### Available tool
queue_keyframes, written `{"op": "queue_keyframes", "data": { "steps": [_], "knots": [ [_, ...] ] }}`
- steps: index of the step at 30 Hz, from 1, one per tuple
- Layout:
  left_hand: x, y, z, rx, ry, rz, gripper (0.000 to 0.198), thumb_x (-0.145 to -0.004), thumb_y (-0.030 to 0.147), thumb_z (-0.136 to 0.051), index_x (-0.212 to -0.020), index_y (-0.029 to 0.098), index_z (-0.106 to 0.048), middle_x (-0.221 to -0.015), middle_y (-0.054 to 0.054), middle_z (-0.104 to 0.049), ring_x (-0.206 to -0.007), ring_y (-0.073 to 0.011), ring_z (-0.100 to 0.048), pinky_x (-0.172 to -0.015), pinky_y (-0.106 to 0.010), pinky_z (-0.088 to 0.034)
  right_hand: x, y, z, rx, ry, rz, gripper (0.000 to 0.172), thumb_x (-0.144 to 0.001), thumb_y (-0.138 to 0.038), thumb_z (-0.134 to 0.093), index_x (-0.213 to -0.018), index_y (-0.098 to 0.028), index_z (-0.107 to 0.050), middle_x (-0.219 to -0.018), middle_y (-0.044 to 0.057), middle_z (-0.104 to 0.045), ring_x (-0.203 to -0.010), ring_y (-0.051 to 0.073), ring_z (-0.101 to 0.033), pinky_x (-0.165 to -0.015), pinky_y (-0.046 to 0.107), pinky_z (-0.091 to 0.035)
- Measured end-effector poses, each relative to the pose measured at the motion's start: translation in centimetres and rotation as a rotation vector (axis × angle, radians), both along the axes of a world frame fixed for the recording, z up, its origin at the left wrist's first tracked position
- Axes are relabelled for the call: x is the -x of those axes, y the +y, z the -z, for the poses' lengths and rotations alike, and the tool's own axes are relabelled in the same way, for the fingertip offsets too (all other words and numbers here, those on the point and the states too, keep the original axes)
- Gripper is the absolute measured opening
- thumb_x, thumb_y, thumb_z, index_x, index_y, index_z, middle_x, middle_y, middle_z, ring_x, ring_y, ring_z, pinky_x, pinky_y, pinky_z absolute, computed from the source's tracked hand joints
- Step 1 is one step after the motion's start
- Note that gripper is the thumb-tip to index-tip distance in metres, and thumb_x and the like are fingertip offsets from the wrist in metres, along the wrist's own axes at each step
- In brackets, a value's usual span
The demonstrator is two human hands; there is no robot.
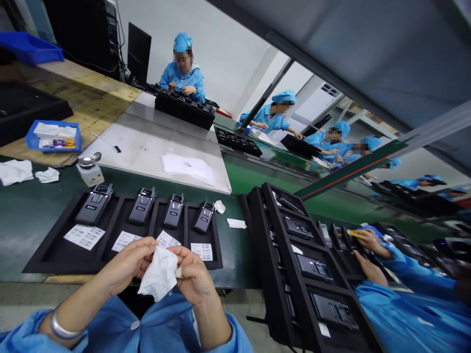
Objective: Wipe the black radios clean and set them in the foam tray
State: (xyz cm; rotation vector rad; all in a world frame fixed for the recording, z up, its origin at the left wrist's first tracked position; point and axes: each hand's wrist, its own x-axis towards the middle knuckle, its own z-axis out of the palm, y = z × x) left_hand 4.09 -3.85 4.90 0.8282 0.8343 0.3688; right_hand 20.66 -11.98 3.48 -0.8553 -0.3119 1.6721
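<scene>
**While Both Hands Pinch a White Cloth, Four Handsets Lie in the Tray Beyond**

Because the left hand (127, 264) and the right hand (193, 274) each close thumb and fingers on the upper edge of the white cloth (160, 279), it hangs crumpled between them, close to the body and clear of the bench. Neither hand touches anything else. A metal bangle (62, 328) sits on the left wrist.

Just beyond the knuckles lies a black tray (47, 255) with four pockets side by side. Four dark handsets (142, 206) rest in it, one to a pocket, their antenna ends pointing away from the hands. The pockets appear made to hold each one apart from its neighbour, and none touch. At the end of each pocket nearer the hands lies a printed slip (84, 236), seemingly paired one to a handset.

Farther out, left of the left hand, a small bottle (90, 171) stands past the tray, with crumpled cloths (16, 171) well to its left. Right of the right hand a second tray (257, 230) sits at an angle with more handsets. Beyond it a co-worker's hand (368, 240) is busy, well apart from these two.
</scene>
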Motion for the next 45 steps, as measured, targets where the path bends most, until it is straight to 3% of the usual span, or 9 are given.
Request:
{"op": "queue_keyframes", "data": {
  "steps": [6, 12, 16, 21, 25, 31, 38, 42, 45],
  "knots": [
    [-0.2, -0.6, 0.1, -0.136, -0.07, 0.059, 0.038, -0.079, 0.049, -0.072, -0.094, 0.019, -0.053, -0.07, 0.001, -0.064, -0.055, -0.0119, -0.056, -0.048, -0.02, -0.042, 0.6, -0.1, -0.8, 0.001, -0.072, 0.064, 0.035, -0.066, -0.035, -0.084, -0.093, -0.015, -0.073, -0.074, 0.001, -0.069, -0.06, 0.01, -0.058, -0.057, 0.02, -0.047],
    [-0.3, -0.9, 0.9, -0.063, -0.097, -0.01, 0.05, -0.055, 0.011, -0.059, -0.104, 0.018, -0.056, -0.07, 0.002, -0.067, -0.051, -0.011, -0.054, -0.047, -0.019, -0.04, 1.3, 0.0, -0.5, -0.015, -0.191, 0.106, 0.034, -0.057, -0.022, -0.089, -0.086, -0.016, -0.072, -0.067, -0.001, -0.067, -0.052, 0.008, -0.053, -0.052, 0.018, -0.041],
    [0.4, -0.6, 1.0, 0.069, -0.09, -0.11, 0.063, -0.058, 0.014, -0.061, -0.121, 0.015, -0.055, -0.081, -0.006, -0.073, -0.056, -0.0145, -0.059, -0.049, -0.022, -0.043, 1.0, -0.1, -0.5, -0.036, -0.152, 0.175, 0.034, -0.06, -0.021, -0.086, -0.09, -0.017, -0.071, -0.073, 0.0, -0.07, -0.057, 0.009, -0.057, -0.055, 0.018, -0.043],
    [1.0, -1.2, 0.8, 0.1, -0.207, -0.228, 0.088, -0.069, 0.025, -0.08, -0.146, 0.024, -0.037, -0.113, -0.011, -0.07, -0.085, -0.0208, -0.069, -0.068, -0.027, -0.053, 0.9, -0.2, -0.2, -0.043, -0.147, 0.264, 0.052, -0.062, -0.02, -0.085, -0.112, -0.021, -0.069, -0.087, 0.002, -0.074, -0.073, 0.014, -0.066, -0.066, 0.022, -0.049],
    [1.0, -2.3, 1.4, -0.059, -0.278, -0.32, 0.11, -0.061, 0.018, -0.086, -0.152, 0.035, -0.027, -0.133, -0.011, -0.06, -0.094, -0.0208, -0.069, -0.078, -0.029, -0.053, 1.0, -0.3, 0.3, -0.044, -0.174, 0.325, 0.05, -0.064, -0.023, -0.086, -0.112, -0.022, -0.071, -0.096, 0.004, -0.076, -0.085, 0.017, -0.069, -0.074, 0.025, -0.051],
    [0.8, -3.1, 2.3, -0.35, -0.188, -0.361, 0.107, -0.071, 0.02, -0.08, -0.156, 0.038, -0.017, -0.135, -0.01, -0.058, -0.083, -0.0156, -0.069, -0.075, -0.029, -0.054, 1.2, -0.5, 0.7, -0.091, -0.298, 0.357, 0.047, -0.065, -0.028, -0.087, -0.109, -0.023, -0.073, -0.097, 0.003, -0.076, -0.09, 0.018, -0.068, -0.082, 0.029, -0.052],
    [2.8, -2.7, 1.1, -0.806, 0.192, -0.188, 0.062, -0.086, 0.026, -0.067, -0.145, 0.03, -0.049, -0.115, -0.005, -0.073, -0.106, -0.0244, -0.067, -0.101, -0.035, -0.047, 0.5, -1.4, 1.8, -0.14, -0.781, 0.239, 0.032, -0.077, -0.028, -0.074, -0.109, -0.022, -0.074, -0.096, 0.005, -0.073, -0.086, 0.021, -0.064, -0.081, 0.034, -0.049],
    [3.2, -2.6, 0.6, -0.866, 0.216, -0.171, 0.059, -0.084, 0.028, -0.068, -0.141, 0.028, -0.054, -0.108, -0.004, -0.075, -0.104, -0.0258, -0.067, -0.101, -0.033, -0.046, 0.4, -1.7, 1.1, -0.187, -1.124, 0.192, 0.011, -0.082, -0.023, -0.066, -0.088, -0.022, -0.076, -0.08, 0.002, -0.066, -0.077, 0.017, -0.058, -0.073, 0.029, -0.043],
    [3.2, -2.3, 0.6, -0.86, 0.238, -0.147, 0.062, -0.086, 0.029, -0.065, -0.145, 0.028, -0.049, -0.102, -0.003, -0.074, -0.096, -0.0224, -0.067, -0.096, -0.03, -0.046, 0.5, -1.6, 0.3, -0.239, -1.109, 0.209, 0.007, -0.081, -0.022, -0.067, -0.08, -0.021, -0.073, -0.085, 0.002, -0.063, -0.084, 0.018, -0.059, -0.081, 0.03, -0.043]
  ]
}}
